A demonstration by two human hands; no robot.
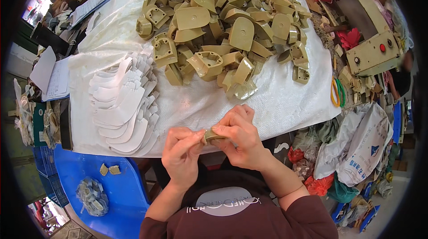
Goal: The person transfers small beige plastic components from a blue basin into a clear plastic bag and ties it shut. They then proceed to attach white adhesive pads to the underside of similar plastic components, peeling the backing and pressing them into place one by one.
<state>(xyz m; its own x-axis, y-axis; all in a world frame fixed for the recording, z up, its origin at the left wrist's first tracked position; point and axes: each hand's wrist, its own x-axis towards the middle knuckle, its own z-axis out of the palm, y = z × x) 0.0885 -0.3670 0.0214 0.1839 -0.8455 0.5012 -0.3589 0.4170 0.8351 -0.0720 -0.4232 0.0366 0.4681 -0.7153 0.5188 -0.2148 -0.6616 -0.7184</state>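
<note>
Both hands work close to the body, just below the near edge of the table. The left hand [182, 152] and the right hand [238, 134] meet on one olive-green heel piece [210, 137], held between them; the left thumb and fingertips pinch its left end, and the right hand's fingers close over its top and right side, so both grips are narrow and closed on the part. Most of the piece is covered by the fingers, and what is being done to its surface cannot be told. Judged from this pose, the step in hand is the fitting or pressing of something onto the heel piece; the next move calls for firm, even fingertip pressure with the part kept steady between both hands. Beyond the hands, a white plastic sheet [285, 101] covers the table. On its left side lies a fanned stack of white cut liners [122, 105], within easy reach of the left hand. Farther back, a large heap of olive heel pieces [223, 25] fills the middle of the sheet. To the near left stands a blue stool [129, 194] with two small tan scraps [109, 169] on it.
</note>
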